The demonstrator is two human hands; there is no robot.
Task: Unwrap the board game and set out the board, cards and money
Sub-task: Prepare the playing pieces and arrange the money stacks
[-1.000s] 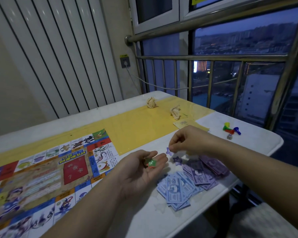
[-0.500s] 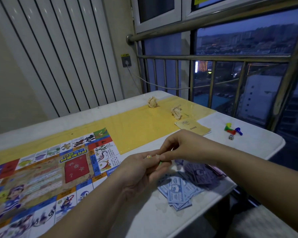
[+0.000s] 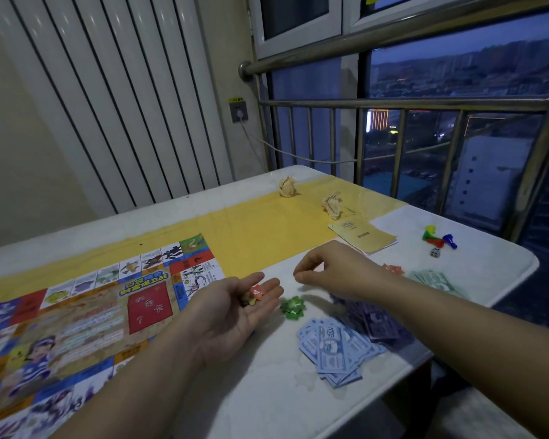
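Note:
The colourful game board (image 3: 76, 315) lies unfolded on the left of the table. My left hand (image 3: 235, 315) is palm up beside it, cupping a few small tokens, an orange one (image 3: 256, 293) on top. My right hand (image 3: 336, 274) hovers with thumb and forefinger pinched; nothing shows between them. A small heap of green tokens (image 3: 293, 307) lies on the table between my hands. Blue banknotes (image 3: 333, 353), purple banknotes (image 3: 377, 321) and green banknotes (image 3: 438, 282) lie in piles under and behind my right forearm. A few red tokens (image 3: 393, 268) peek out beyond my wrist.
A yellow booklet (image 3: 363, 237), coloured pawns (image 3: 436, 237) and a die (image 3: 435, 251) lie at the far right. Two crumpled paper balls (image 3: 288, 186) (image 3: 332, 205) sit on the yellow cloth (image 3: 251, 236). The white table's edge (image 3: 504, 296) runs along a metal railing (image 3: 393, 104).
My hands were together over the money; now they have parted. A heap of green tokens lies on the table, and an orange token shows in my left palm.

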